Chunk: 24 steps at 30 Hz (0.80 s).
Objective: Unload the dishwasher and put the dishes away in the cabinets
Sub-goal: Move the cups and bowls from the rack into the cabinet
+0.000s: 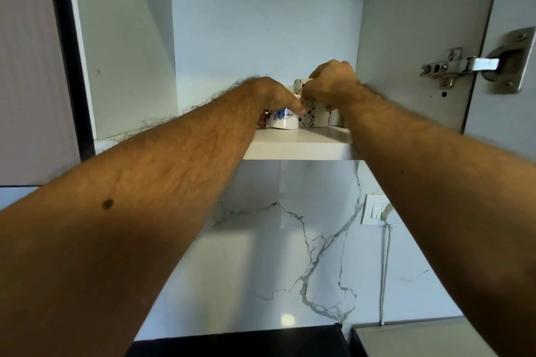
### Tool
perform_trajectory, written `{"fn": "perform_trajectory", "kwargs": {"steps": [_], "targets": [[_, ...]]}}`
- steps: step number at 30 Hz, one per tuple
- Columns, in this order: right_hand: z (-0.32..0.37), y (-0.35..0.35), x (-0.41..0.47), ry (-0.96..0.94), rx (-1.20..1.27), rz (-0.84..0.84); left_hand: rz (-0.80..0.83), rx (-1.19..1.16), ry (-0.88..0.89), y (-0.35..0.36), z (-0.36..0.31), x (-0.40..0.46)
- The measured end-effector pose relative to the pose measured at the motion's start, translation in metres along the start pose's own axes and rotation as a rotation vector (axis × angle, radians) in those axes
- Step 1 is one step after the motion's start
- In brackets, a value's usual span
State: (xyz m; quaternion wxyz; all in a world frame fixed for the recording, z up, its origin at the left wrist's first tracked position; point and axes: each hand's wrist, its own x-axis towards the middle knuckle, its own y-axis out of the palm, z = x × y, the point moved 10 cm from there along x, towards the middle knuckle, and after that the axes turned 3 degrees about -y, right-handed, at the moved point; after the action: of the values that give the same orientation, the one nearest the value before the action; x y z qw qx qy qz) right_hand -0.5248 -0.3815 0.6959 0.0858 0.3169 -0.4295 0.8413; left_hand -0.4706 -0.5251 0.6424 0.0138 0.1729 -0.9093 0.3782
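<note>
Reaching into the cabinet [124,46], both hands work near the shelf [298,151] lip, with bare shelf open at nine o'clock. Left hand [275,95] pinches the blue cup [282,120]; at three o'clock, touching it, right hand [333,85] curls round stacked patterned cups [311,116].

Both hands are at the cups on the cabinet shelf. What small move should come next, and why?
Probably let go with the left hand and draw it back: its blue-flowered cup already sits on the shelf, beside the diamond-patterned cups that the right hand grips. Pushing further might knock them.
</note>
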Motion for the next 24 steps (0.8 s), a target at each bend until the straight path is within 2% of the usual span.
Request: {"fn": "perform_trajectory", "kwargs": {"steps": [5,13,24], "targets": [[-0.002,-0.001,0.0,-0.026,0.05,-0.011,-0.001,-0.057,-0.003,0.0,0.003,0.001],[-0.001,-0.005,0.01,-0.061,-0.066,-0.107,-0.02,-0.103,0.016,-0.002,0.004,0.004],[-0.006,0.001,0.01,-0.062,-0.118,-0.082,-0.008,-0.164,0.028,-0.002,0.004,0.001]]}}
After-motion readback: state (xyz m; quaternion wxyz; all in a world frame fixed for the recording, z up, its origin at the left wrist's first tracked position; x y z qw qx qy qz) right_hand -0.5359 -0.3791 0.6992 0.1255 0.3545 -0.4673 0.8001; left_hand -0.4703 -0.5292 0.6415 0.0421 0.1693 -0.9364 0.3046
